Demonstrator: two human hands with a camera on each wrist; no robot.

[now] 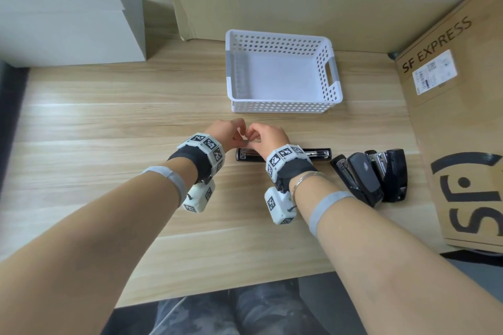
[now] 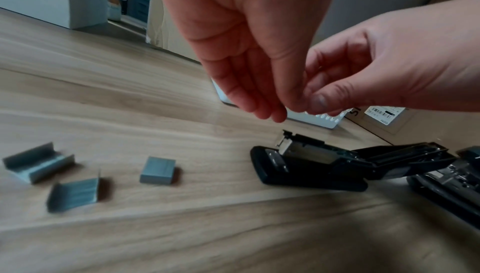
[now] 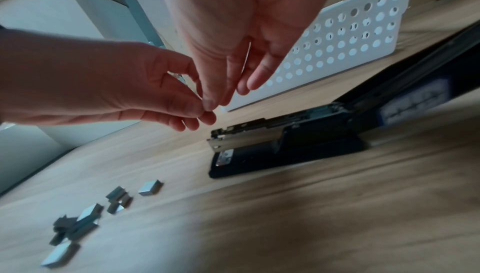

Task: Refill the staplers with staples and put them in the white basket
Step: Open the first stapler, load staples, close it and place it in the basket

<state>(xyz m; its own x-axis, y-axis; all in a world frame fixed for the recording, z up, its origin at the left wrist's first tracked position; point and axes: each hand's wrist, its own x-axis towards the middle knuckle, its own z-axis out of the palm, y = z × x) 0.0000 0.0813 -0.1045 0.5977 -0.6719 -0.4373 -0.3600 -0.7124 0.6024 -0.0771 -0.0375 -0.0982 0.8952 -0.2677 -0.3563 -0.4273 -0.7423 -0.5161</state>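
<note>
In the head view we see the left hand [image 1: 228, 132] and right hand [image 1: 265, 134] meeting fingertip to fingertip above the opened stapler [image 1: 321, 154], apparently pinching something small and grey; we cannot tell what. Only the wrist views reveal the staple blocks [image 2: 157, 170] on the counter [image 1: 109, 117]; the white basket [image 1: 283, 109] stands behind.

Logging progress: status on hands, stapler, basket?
Both hands pinching a staple strip above open stapler. Basket empty. Nothing blocking.

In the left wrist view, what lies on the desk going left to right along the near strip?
Upturned staple strip → tilted staple strip → staple block → opened stapler → second stapler at the right edge.
</note>
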